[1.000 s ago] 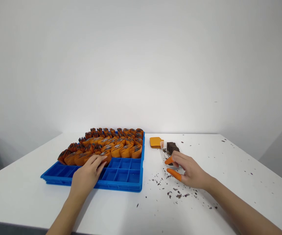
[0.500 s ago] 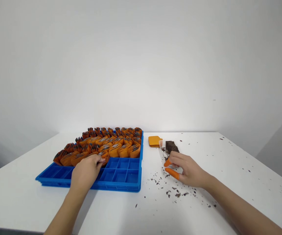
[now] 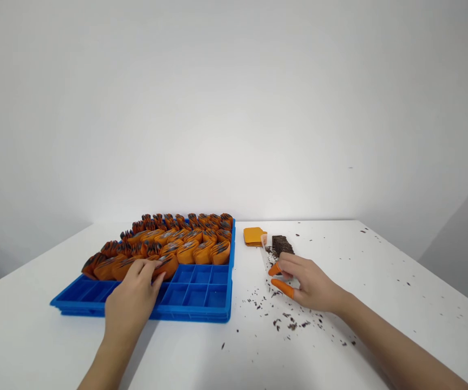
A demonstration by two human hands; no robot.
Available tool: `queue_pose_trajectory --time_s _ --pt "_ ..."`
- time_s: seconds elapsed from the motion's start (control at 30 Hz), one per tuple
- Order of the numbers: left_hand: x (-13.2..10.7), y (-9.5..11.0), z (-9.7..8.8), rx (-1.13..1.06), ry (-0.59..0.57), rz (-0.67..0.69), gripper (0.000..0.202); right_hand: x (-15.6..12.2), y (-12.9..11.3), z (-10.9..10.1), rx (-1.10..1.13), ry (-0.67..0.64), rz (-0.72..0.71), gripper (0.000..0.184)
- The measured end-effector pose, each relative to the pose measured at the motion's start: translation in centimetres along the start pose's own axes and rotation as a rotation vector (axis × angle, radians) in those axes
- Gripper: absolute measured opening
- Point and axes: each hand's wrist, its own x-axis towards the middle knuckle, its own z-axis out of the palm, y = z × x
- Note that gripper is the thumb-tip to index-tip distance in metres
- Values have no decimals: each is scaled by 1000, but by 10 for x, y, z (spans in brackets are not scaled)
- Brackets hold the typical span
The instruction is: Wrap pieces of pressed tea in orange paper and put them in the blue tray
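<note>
On the left of the table, a blue compartment tray (image 3: 177, 313) carries several rows of folded orange packets with dark edges. My left hand (image 3: 130, 295) is at its front rows, thumb and fingers around the side of an orange packet bundle (image 3: 168, 266). To the right, my right hand (image 3: 305, 281) is held over the table with orange covers on thumb and forefinger. Those fingertips are apart, with nothing visible between them. Close to them is a thin clear plastic piece (image 3: 264, 252); whether it touches the fingers I cannot tell.
Behind my right hand are a stack of flat orange pieces (image 3: 253, 236) and a stack of dark brown pieces (image 3: 281, 245). Dark crumbs (image 3: 292, 326) lie scattered over the white table (image 3: 380, 281). A pale wall (image 3: 234, 108) rises behind it.
My left hand has shifted slightly left, its thumb and forefinger wider apart at the bundle. My right hand keeps nearly the same pose. The whole view has shifted a little.
</note>
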Motion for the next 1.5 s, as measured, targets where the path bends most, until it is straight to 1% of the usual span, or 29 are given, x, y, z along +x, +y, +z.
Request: queue_pose_trajectory --time_s 0.13,0.2,0.3,0.37,0.4,0.43,0.5,0.53,0.6,0.67,0.73,0.83,0.93,1.03,1.07,1.13,1.2,1.27,1.33,1.37,1.4,1.5 --pt "8 6 -10 90 -114 39 40 0 4 -2 -14 11 17 20" --pt "15 4 -10 86 -133 50 38 -1 6 -3 -18 10 17 20" --pt "32 -9 -5 52 -110 121 28 -1 5 -4 -6 7 12 19" --pt "47 -20 -3 14 -123 192 19 -1 4 -4 9 6 9 18" --pt "54 -26 -2 -26 -158 227 21 -1 3 -4 13 5 9 18" --pt "61 -32 -1 -81 -204 251 26 -1 2 -5 16 2 10 18" --pt "69 -40 1 -195 -300 263 29 -1 1 -6 17 -4 18 18" --pt "71 -43 2 -242 -327 257 29 -1 0 -6 17 -6 22 17" --pt "69 -45 5 -294 -319 249 29 -1 0 -8 17 -8 23 17" --pt "62 -45 9 -293 -269 256 32 -1 -1 -9 16 -4 19 17" --pt "56 -44 14 -254 -235 259 31 -1 -1 -9 17 -3 18 16" --pt "51 -40 18 -176 -223 239 23 -1 0 -9 18 -12 19 17" --pt "50 -34 17 -98 -233 239 18 -1 1 -9 13 -21 22 17" --pt "48 -25 9 21 -238 264 14 -2 1 -9 14 -22 25 17" --pt "47 -21 5 74 -231 263 14 -2 1 -10 12 -19 24 17" --pt "45 -6 -5 162 -206 247 22 -2 1 -10 0 -10 21 18" --pt "47 16 -17 163 -183 247 24 -2 0 -10 -15 -6 18 19" --pt "53 48 -28 30 -190 319 21 -1 1 -10 -32 -3 16 19" --pt "63 87 -33 -163 -260 446 22 -1 4 -10 -69 9 14 19" --pt "69 107 -33 -221 -311 507 24 -1 6 -10 -94 18 14 21" --pt "74 126 -31 -231 -359 560 25 -1 8 -10 -118 26 17 22" --pt "91 177 -13 -206 -392 628 23 -1 14 -11 -152 48 44 24"
